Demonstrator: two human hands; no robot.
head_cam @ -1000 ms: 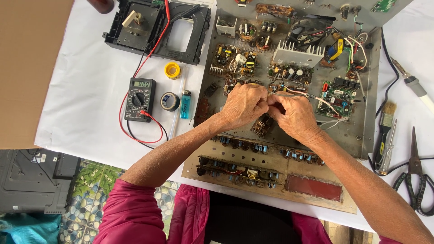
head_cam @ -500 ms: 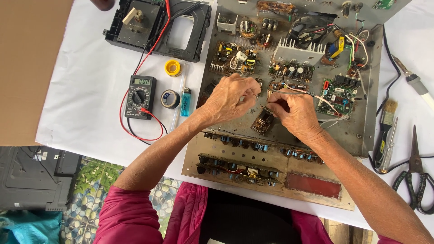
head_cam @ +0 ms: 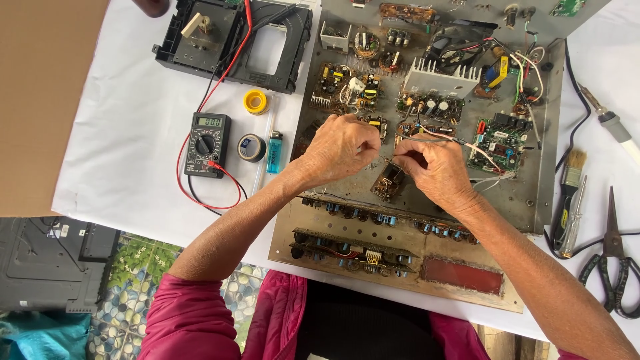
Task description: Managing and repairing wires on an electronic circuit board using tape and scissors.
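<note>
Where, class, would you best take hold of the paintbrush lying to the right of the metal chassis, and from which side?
Grip the paintbrush by its dark handle, about midway, with the fingers coming down from above. It lies flat on the white sheet, bristles pointing away from the person, so the handle's long sides face up. A screwdriver lies close on its right, so approach from the chassis side.
</note>
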